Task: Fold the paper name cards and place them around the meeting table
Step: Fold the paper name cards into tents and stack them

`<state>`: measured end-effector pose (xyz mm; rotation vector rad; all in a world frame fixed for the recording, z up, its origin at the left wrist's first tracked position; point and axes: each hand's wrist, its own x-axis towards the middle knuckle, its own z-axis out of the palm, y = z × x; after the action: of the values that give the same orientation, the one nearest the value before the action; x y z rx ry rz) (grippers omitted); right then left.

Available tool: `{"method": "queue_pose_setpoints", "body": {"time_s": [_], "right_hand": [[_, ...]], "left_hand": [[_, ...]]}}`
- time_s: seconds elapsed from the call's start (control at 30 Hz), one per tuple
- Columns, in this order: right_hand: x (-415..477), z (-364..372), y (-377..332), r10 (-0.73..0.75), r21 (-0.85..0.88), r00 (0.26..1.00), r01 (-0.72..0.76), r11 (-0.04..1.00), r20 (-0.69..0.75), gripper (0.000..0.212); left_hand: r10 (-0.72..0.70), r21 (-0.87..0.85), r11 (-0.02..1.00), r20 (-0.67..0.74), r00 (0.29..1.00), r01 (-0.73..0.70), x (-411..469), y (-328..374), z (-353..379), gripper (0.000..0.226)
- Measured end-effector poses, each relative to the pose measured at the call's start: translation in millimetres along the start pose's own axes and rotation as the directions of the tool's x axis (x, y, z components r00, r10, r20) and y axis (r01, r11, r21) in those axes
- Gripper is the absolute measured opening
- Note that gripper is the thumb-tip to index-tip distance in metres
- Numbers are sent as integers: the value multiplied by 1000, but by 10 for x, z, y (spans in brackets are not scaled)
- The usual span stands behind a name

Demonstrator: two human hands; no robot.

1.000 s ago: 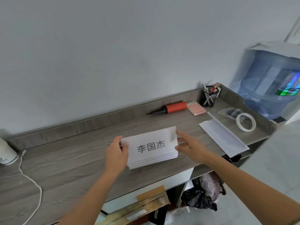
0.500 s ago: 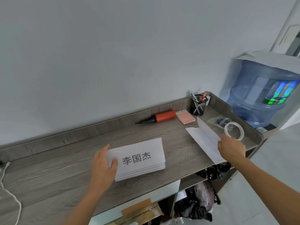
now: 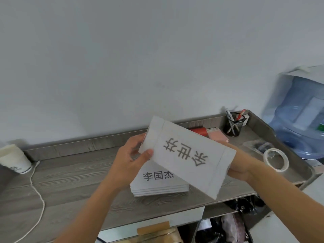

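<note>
I hold a white paper name card (image 3: 188, 156) in the air over the desk, tilted, its printed black characters upside down to me. My left hand (image 3: 130, 160) pinches its upper left end with the thumb on the front. My right hand (image 3: 240, 167) grips its lower right end from behind, mostly hidden by the sheet. Creases run across the card near both ends. Beneath it, a stack of folded name cards (image 3: 158, 183) lies flat on the grey wood desk (image 3: 73, 181), with printed characters on the top one.
A tape roll (image 3: 276, 160), a clear plastic bag (image 3: 257, 145), a black mesh pen holder (image 3: 234, 124), a pink notepad (image 3: 217, 136) and a red pump (image 3: 199, 131) sit at the right. A paper cup (image 3: 14, 159) and white cable (image 3: 37, 195) lie left. A water jug (image 3: 303, 118) stands beyond the desk's right end.
My right hand reached to the sheet at the desk's right and picked it up. Both hands now hold it above the stack, which my left hand has released.
</note>
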<state>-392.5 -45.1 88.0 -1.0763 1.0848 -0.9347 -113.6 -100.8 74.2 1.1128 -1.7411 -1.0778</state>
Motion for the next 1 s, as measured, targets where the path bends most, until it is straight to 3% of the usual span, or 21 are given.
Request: {"method": "queue_pose_setpoints", "body": {"time_s": [0.13, 0.2, 0.27, 0.33, 0.43, 0.5, 0.57, 0.63, 0.67, 0.77, 0.83, 0.93, 1.0], "right_hand": [[157, 161, 148, 121, 281, 986, -148, 948, 113, 26], [190, 243, 99, 175, 424, 977, -212, 880, 126, 29], [217, 331, 15, 215, 529, 969, -247, 812, 123, 32], [263, 400, -12, 212, 498, 973, -231, 836, 95, 35], [354, 432, 37, 139, 446, 984, -77, 892, -108, 35], [371, 429, 99, 65, 363, 961, 38, 931, -267, 41], [378, 410, 198, -63, 74, 921, 99, 992, -385, 37], [393, 399, 348, -199, -242, 886, 103, 965, -418, 22], [410, 383, 427, -230, -317, 875, 93, 944, -427, 16], [428, 341, 554, -267, -383, 843, 79, 920, -466, 12], [434, 322, 558, -283, -433, 832, 58, 900, -477, 12], [460, 287, 593, -291, -572, 833, -38, 819, -471, 11], [484, 278, 621, -301, -664, 840, -91, 743, -451, 14]], "left_hand": [[-72, -285, 956, 12, 997, 72, -130, -24, -160, 43], [-65, -329, 942, 18, 998, 67, -177, -90, -263, 51], [-61, -329, 944, -54, 997, 40, -190, -135, -310, 43], [-96, -317, 948, -215, 972, 24, -172, -172, -316, 26], [-120, -302, 953, -364, 924, 5, -140, -210, -299, 5], [-133, -256, 966, -395, 909, 31, -119, -253, -310, 8], [-134, -151, 985, -389, 911, 80, -95, -299, -320, 9], [-143, -34, 989, -359, 922, 141, -65, -367, -316, 9], [-153, 5, 986, -342, 927, 165, -57, -397, -311, 9], [-184, 54, 977, -297, 937, 208, -33, -488, -283, 8], [-157, 173, 962, -291, 944, 213, -28, -534, -261, 11], [-52, 599, 782, -207, 977, 168, -22, -631, -248, 28], [-42, 756, 640, -144, 989, 138, -38, -670, -219, 31]]}}
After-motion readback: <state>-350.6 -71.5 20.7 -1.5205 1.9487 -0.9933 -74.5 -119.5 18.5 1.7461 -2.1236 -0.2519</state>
